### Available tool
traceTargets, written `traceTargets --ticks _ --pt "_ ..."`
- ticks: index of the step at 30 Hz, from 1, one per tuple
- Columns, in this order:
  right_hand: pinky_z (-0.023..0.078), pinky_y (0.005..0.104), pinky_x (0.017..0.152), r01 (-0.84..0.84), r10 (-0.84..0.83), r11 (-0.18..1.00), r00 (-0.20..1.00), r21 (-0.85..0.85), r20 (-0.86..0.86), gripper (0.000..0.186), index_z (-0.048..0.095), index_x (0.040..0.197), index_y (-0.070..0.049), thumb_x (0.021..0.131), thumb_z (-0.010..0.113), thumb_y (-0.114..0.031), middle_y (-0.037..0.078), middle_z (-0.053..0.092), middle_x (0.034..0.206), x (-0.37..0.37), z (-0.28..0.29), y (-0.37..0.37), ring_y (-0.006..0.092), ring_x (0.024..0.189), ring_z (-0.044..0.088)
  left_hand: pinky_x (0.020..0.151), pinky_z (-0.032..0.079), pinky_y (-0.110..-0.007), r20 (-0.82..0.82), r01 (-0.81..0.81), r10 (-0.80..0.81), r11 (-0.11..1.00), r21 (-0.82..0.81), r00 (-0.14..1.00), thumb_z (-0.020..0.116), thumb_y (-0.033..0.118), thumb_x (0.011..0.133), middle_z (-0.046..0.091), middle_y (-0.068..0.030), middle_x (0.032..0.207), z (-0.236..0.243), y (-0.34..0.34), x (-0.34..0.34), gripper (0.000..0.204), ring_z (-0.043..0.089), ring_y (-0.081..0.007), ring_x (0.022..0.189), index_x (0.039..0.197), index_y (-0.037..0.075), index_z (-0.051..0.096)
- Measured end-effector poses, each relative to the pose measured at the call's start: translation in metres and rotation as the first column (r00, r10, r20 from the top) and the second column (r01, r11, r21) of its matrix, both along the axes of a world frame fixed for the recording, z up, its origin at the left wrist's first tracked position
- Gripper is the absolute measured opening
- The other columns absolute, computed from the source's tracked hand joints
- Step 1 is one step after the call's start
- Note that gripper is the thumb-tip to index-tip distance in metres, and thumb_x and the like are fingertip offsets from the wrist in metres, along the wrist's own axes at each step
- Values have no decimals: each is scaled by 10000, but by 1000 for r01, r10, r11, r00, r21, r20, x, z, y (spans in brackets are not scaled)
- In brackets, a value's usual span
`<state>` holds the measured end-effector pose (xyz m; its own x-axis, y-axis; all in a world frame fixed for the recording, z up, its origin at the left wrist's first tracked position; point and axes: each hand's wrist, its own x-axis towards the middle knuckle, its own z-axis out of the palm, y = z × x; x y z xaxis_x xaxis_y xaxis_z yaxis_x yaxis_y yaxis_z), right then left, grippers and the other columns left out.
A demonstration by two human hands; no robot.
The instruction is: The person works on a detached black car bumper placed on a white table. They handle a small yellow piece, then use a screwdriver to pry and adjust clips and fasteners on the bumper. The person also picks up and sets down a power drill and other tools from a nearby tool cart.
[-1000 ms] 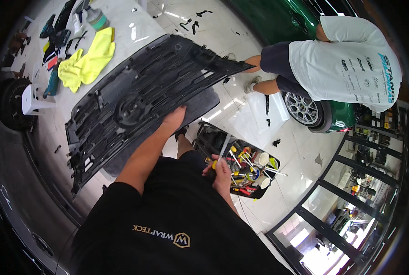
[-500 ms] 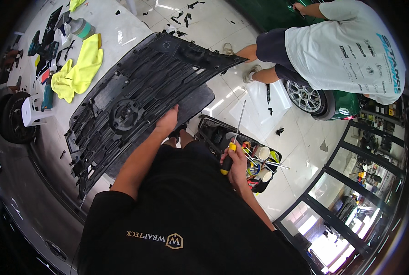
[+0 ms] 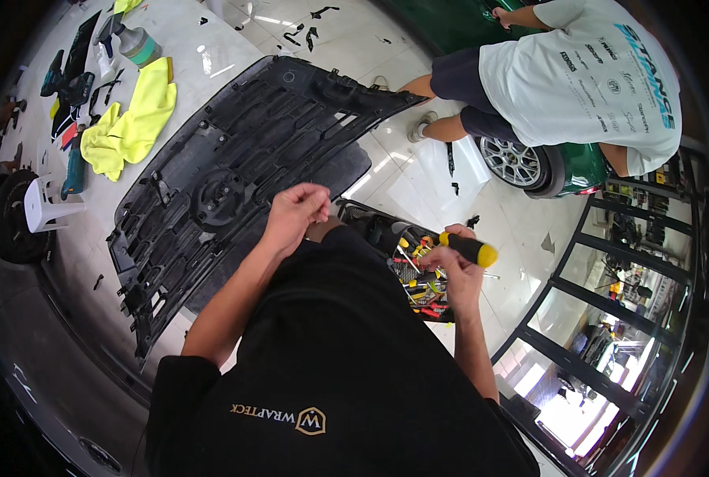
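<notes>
My right hand (image 3: 464, 280) grips a screwdriver (image 3: 467, 249) by its black and yellow handle; the shaft is mostly hidden. Below that hand sits a black tool crate (image 3: 368, 215) holding several hand tools with red and yellow grips. My left hand (image 3: 292, 216) is raised just over the lower edge of a large black car grille (image 3: 235, 127), its fingers curled together. Whatever those fingers pinch, if anything, is too small to make out. The grille lies on a table, over a dark pad (image 3: 353, 171), with a round emblem mount (image 3: 217, 199) in its middle.
On the white table (image 3: 219, 48) are a yellow cloth (image 3: 135, 119), a spray bottle (image 3: 138, 48) and a cordless drill (image 3: 74, 89). A co-worker (image 3: 569, 79) bends over a green car (image 3: 581, 168) at right. A white stool (image 3: 46, 203) stands left; black scraps litter the tiles.
My left hand has come up off the grille, its fingers closing. My right hand has moved right with the screwdriver, whose handle end now points right instead of down. The co-worker has shifted slightly.
</notes>
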<state>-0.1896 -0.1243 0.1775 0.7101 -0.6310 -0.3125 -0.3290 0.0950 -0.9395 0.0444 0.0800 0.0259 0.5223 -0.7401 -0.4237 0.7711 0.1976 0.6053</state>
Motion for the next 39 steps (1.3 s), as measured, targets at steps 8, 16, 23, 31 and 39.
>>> traceTargets --ticks 8,16,23,31,39 --pt "487 252 527 179 -19 924 905 -339 425 460 536 1283 93 1062 650 -295 149 665 946 62 83 -5 180 623 665 805 575 -269 -119 -39 5 959 -279 993 667 125 1046 724 -65 1025 53 -22 41 219 682 -135 896 1199 -25 712" --pt "519 293 499 206 -12 949 780 -238 626 565 446 1334 66 1082 584 -422 185 620 924 134 89 -39 208 613 637 796 613 -304 21 -46 57 943 -330 998 666 102 1039 752 -117 1016 73 -40 66 188 724 -182 872 1158 -27 733" --pt "557 324 485 222 -59 959 766 -178 640 537 449 1327 56 1100 538 -423 178 618 937 167 61 -105 198 702 650 833 635 -356 -50 -116 107 954 -276 993 664 127 1042 760 -156 1067 70 -87 77 210 759 -234 929 1179 -20 725" --pt "577 347 499 251 -130 962 772 -111 622 512 445 1321 58 1105 532 -398 195 620 978 194 37 -157 227 633 658 819 616 -304 -46 -169 163 964 -208 986 653 193 1056 741 -107 1034 71 -139 96 219 729 -193 894 1161 9 711" --pt "582 340 511 231 -134 970 776 -80 616 501 440 1316 63 1109 528 -385 194 590 968 191 34 -182 217 656 652 814 617 -300 -196 -183 135 951 -251 971 654 199 1059 755 -116 1042 67 -167 98 226 746 -200 908 1175 13 706"
